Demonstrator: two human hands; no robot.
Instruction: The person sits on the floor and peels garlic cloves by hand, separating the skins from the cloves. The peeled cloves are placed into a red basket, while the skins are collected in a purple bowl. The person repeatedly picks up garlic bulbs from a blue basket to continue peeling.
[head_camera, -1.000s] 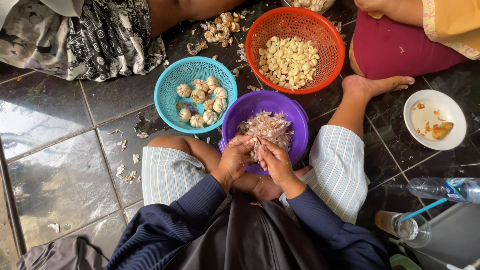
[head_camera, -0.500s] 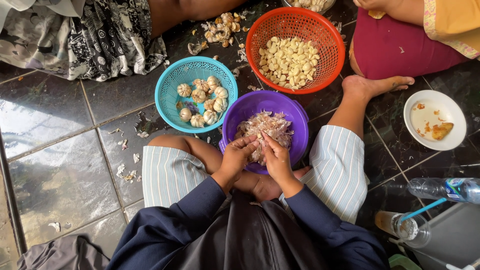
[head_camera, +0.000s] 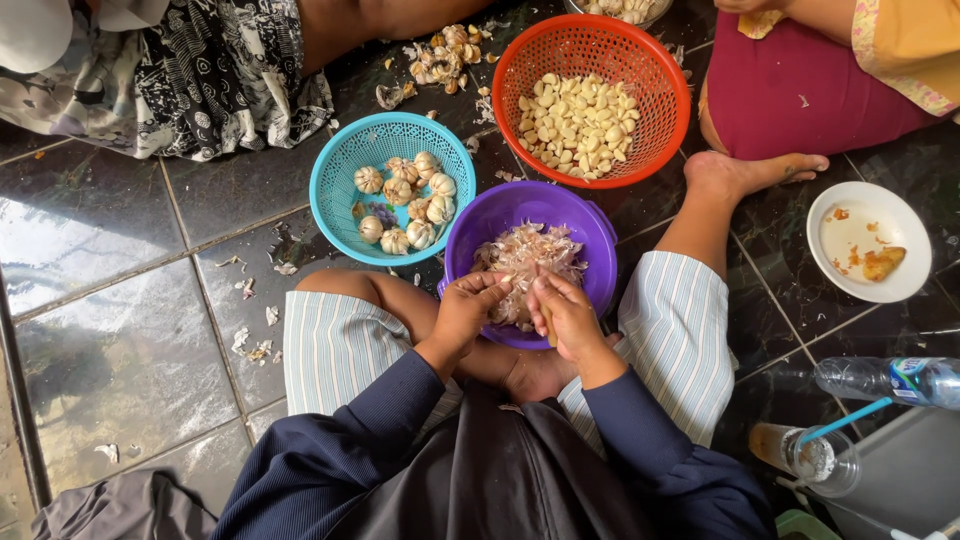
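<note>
The left hand (head_camera: 468, 312) and the right hand (head_camera: 562, 318) are close together over the near edge of the purple bowl (head_camera: 590, 235). Both have their fingers curled in, pinching a small piece of garlic (head_camera: 524, 281) between them. The piece is too hidden to see well. A second ago the hands sat a bit lower, nearer the lap; now they have crept up over the bowl's rim.

The purple bowl is full of dry garlic skins (head_camera: 525, 255). It sits between the person's crossed legs, and it has not moved.

Just beside it, on the left, the blue basket (head_camera: 340, 165) holds whole garlic bulbs (head_camera: 405, 205). Behind it, the orange basket (head_camera: 655, 75) holds peeled cloves (head_camera: 580, 125). Both are the same as before.

A few bulbs and skins lie on the dark floor (head_camera: 130, 330) between the two baskets. On the right are a white bowl (head_camera: 905, 225) with food scraps, a water bottle (head_camera: 885, 378) on its side, and a cup with a blue straw (head_camera: 805, 452). Two other people sit at the far side.
</note>
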